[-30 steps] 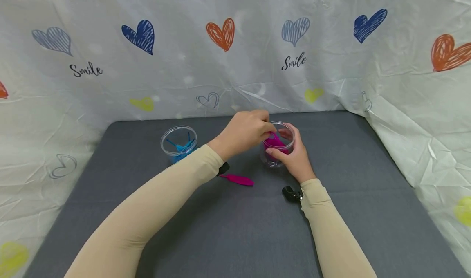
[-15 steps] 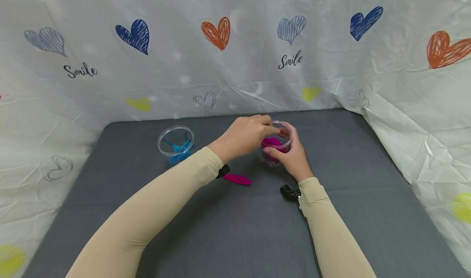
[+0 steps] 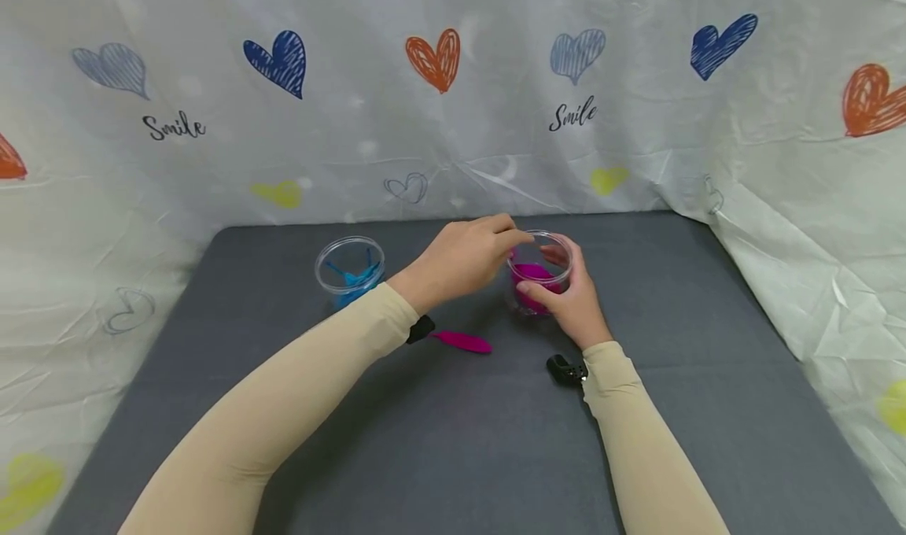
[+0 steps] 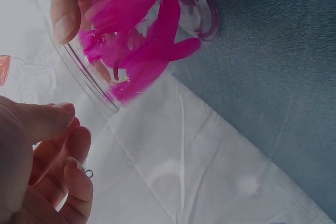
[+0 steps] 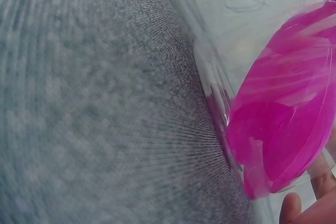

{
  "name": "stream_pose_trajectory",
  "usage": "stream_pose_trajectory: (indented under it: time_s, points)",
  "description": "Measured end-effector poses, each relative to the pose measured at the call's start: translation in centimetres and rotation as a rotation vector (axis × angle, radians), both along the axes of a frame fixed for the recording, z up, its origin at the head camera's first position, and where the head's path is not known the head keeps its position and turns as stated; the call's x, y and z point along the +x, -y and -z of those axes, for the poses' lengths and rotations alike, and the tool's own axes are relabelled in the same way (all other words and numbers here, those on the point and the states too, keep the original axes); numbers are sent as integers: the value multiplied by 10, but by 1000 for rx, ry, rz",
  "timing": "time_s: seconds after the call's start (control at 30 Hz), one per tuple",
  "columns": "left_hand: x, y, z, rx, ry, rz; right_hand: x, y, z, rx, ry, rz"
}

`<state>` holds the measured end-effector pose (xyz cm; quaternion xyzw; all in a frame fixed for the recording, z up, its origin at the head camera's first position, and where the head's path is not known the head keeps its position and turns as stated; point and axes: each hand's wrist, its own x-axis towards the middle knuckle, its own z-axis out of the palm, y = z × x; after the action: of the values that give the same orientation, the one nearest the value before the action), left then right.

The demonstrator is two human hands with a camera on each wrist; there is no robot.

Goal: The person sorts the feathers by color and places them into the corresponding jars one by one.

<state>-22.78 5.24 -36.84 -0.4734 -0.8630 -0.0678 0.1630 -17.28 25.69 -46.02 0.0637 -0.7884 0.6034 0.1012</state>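
In the head view my right hand (image 3: 566, 299) grips a clear round jar (image 3: 541, 278) by its side, thumb at the front. Pink feathers (image 4: 142, 35) fill much of the jar, and the right wrist view shows a broad pink feather (image 5: 289, 103) against its wall. My left hand (image 3: 460, 258) is bent over the jar's left rim. In the left wrist view its fingers (image 4: 79, 145) are curled, the thumb close to the index finger, just outside the rim, with nothing visible between them. A loose pink feather (image 3: 463, 341) lies on the table below the jar.
A second clear jar (image 3: 350, 264) holding blue feathers (image 3: 354, 279) stands to the left, behind my left forearm. The dark grey table (image 3: 453, 456) ends at a white printed cloth (image 3: 340, 157) hanging at the back and sides.
A second ago my left fingertips were at a pink feather inside the jar's mouth. They have drawn back leftward to the rim, while the right hand keeps holding the jar.
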Motion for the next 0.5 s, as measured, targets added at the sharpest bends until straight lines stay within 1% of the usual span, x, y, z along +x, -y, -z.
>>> stream_pose_trajectory:
  time_s: [0.17,0.33,0.4,0.5]
  points:
    - [7,13,0,27,15,-17,0,1,1,3,-2,-1]
    - [11,29,7,43,30,-34,2,1,-1,3,-15,2]
    - [12,37,10,45,51,-41,2,1,-1,5,-19,3]
    - [16,51,17,39,110,-57,3,1,-1,9,-23,4]
